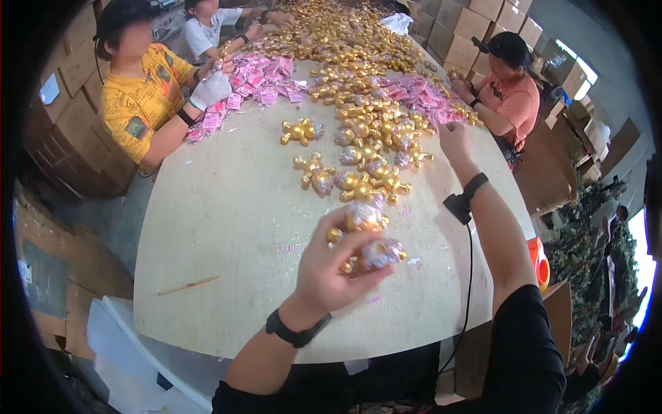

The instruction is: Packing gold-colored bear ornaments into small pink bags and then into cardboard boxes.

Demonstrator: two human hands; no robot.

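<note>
Holding a cluster of gold glittery figurines (364, 238) above the near middle of the counter (227, 228), with the left hand (329, 272) curled shut around the lower ones; at least one sits on top, barely pinned by the fingertips. Reaching out with the right hand (453, 138) to the edge of the loose gold pile (376, 148), fingers drawn together, though cannot tell whether clamped on a piece or only touching.

Risks, judged from this:
- Stacking too many in one fist: top figurine likely to roll off and drop onto the counter or over the near edge.
- Squeezing harder to compensate: thin limbs on the figurines possibly bending, glitter rubbing off; loose specks already scattered across the wood.
- Stretching across with the far arm while looking at the near hand: easy to nudge neighbouring pieces and start a small slide toward the pink packets (258, 79).
- Trailing a black cable (469, 276) from the wrist strap (463, 200) across the counter edge: could snag on a figurine or drag one off.
- Working close to the person in the orange shirt (514, 100): possible bumping of elbows over the shared pile.
</note>
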